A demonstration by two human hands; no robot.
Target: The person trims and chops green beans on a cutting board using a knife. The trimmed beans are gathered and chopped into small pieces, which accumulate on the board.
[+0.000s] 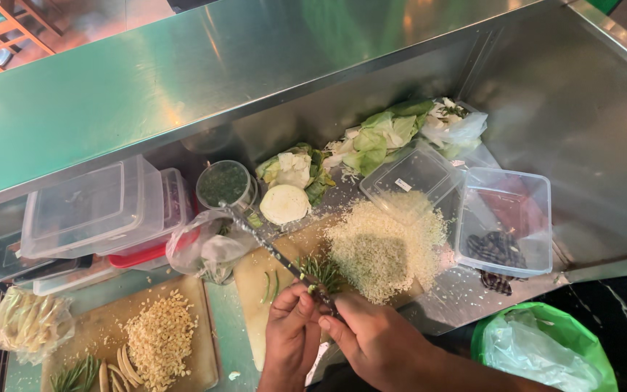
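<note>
shredded cabbage pile [382, 250] right, plastic bag [208, 250] left

The right hand [375, 337] is gripping a knife [277, 254] over green herbs [321, 272] on the cutting board [255, 290], while the left hand [290, 334] is pinching the stems beside chopped cabbage [386, 247].

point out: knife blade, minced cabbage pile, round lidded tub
knife blade [273, 250], head view, mid-blade.
minced cabbage pile [386, 243], head view, centre of heap.
round lidded tub [223, 184], head view, middle of the lid.
</note>
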